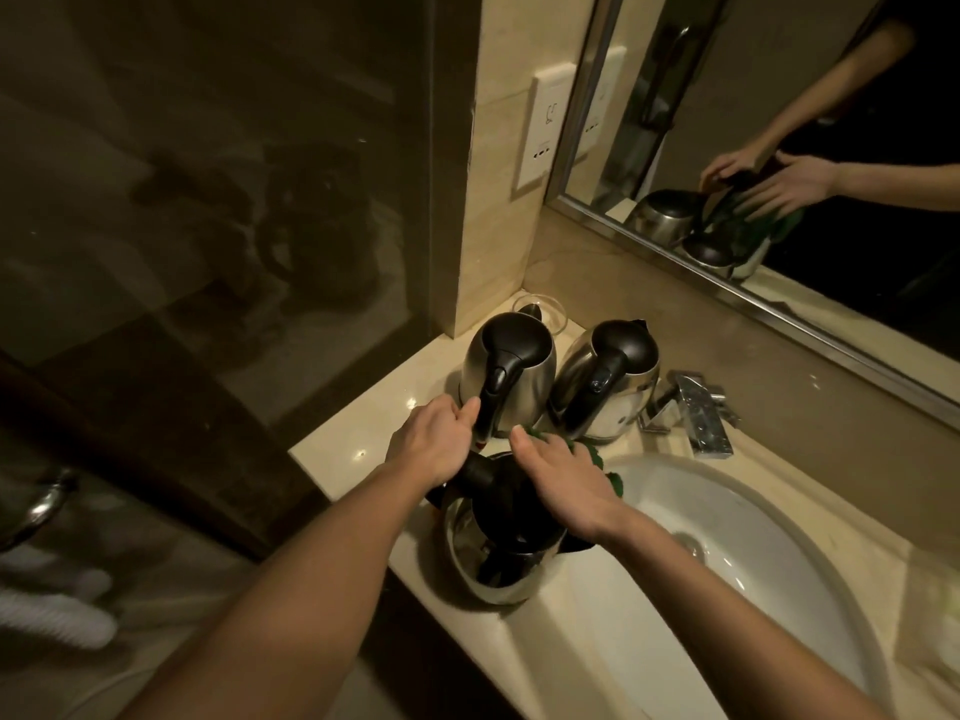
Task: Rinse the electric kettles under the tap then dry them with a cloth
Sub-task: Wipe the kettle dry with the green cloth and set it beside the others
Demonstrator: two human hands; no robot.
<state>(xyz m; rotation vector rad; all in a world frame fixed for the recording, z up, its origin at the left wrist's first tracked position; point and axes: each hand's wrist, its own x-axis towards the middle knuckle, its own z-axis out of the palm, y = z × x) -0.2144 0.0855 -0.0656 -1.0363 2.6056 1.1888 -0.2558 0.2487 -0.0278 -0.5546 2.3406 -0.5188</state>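
Near kettle [470, 569]: electric, polished steel body with black plastic lid and handle, one of three. It sits at the front edge of the marble counter [353, 439], just beside the sink basin [753, 511]. The left hand [431, 441] is curled around its black handle, and the right hand [561, 483] lies with fingers extended, pressing a green cloth [589, 454] against the lid side. Back-left kettle [511, 366] and back-right kettle [608, 387], same pattern, stand upright and close together near the wall, left of the chrome tap [698, 415]. Handling, judged: rigid shell, probably light if emptied, though its contents cannot be seen. Mirror-finish steel is likely slick when wet and shows smears, and the rounded body gives poor purchase. Take hold by the handle, steadying with the cloth. The cloth is soft and bunches. Markings: no brand or lettering legible on any kettle. The wall socket plate [543, 132] carries a small symbol, too faint to read.
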